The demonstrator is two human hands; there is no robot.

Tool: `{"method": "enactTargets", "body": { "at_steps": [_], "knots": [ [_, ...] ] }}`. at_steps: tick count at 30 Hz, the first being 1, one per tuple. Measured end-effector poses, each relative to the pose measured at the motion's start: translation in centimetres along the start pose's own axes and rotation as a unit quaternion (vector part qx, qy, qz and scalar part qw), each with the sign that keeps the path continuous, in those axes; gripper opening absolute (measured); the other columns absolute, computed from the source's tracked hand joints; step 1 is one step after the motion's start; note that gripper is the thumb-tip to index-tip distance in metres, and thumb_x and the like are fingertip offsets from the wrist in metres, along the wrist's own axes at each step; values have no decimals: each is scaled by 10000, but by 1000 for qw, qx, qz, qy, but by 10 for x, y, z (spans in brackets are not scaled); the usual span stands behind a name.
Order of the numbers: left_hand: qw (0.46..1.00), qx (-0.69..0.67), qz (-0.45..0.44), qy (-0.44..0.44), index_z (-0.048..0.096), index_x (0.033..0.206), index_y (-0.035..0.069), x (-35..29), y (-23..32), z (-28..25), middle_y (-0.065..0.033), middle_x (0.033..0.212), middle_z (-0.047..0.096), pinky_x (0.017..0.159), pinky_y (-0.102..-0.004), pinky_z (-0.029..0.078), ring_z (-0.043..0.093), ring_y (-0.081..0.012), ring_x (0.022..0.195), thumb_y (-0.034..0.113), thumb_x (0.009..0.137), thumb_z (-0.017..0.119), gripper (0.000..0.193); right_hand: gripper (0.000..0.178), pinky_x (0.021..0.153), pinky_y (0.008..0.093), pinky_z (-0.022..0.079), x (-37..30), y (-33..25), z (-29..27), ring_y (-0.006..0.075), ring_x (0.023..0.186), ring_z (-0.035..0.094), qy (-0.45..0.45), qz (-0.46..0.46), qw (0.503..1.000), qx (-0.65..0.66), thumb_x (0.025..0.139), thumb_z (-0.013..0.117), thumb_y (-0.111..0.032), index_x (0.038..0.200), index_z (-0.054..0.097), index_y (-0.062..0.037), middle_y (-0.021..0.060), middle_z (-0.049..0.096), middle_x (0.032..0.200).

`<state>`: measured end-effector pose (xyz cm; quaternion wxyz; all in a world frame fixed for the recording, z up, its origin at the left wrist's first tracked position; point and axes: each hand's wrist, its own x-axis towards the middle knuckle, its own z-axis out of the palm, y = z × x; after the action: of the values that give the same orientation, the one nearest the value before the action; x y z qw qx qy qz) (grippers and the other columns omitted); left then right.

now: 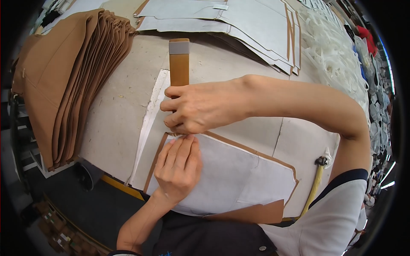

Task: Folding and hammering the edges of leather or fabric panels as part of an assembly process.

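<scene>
Pressing flat left hand (178,167) on grey panel (230,175), lower centre of worktop (115,115). Gripping wooden block (179,64) in closed right hand (200,106) at panel's upper-left corner. Panel likely light, limp, thin; holding best near edges, palm down.

This is a garment workshop, a cutting or sewing room. A broad, worn work table (119,106) fills the middle, its pale top scuffed and marked. At far left a thick stack of tan fabric pieces (72,81) hangs over the table's edge. Along the far side lie grey-white cut panels edged in tan (239,25), laid one over another, and a similar panel (230,175) lies near. At far right a heap of white plastic hangers (333,47) crowds the table's rim.
</scene>
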<state>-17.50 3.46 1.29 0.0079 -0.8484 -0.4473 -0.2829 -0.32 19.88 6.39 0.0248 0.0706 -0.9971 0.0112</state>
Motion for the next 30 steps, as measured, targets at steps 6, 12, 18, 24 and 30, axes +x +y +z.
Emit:
{"method": "enactTargets", "body": {
  "at_steps": [6,12,18,24,30],
  "knots": [
    [999,-7,-29,-25,732,1104,-13,-7,-1,-1,-189,1359,648,1076,-520,421,595,-361,1254,93,875,729,252,264,917,380,465,-47,-25,26,229,1101,605,118,174,977,8,798,785,-98,1060,748,-111,13,681,1101],
    [999,-15,-12,-47,665,1183,-21,-5,-2,6,-232,1430,621,1149,-561,370,565,-372,1351,100,903,715,310,463,1057,481,437,-113,-133,28,340,1242,576,217,564,795,-57,838,797,-64,1287,690,-95,124,647,1280],
    [998,6,44,-37,679,1166,-64,-12,-6,10,-247,1392,652,1167,-561,396,602,-360,1333,33,930,678,255,373,1055,457,443,-172,-335,15,344,1215,601,227,811,502,-198,922,741,-40,1293,705,-54,136,651,1306],
    [986,66,138,-73,683,1154,-71,16,19,1,-194,1280,687,1104,-524,465,637,-362,1225,20,907,701,264,309,880,441,510,-190,-456,51,363,1018,635,235,903,334,-134,934,757,-112,1211,699,14,176,651,1148],
    [937,-207,251,-127,678,1186,-59,34,121,35,-174,1210,665,957,-443,540,648,-362,1139,7,861,739,337,400,825,467,513,-185,-429,32,414,946,631,177,892,392,-141,973,710,-102,1350,613,-7,202,630,1113]
  ]
}}
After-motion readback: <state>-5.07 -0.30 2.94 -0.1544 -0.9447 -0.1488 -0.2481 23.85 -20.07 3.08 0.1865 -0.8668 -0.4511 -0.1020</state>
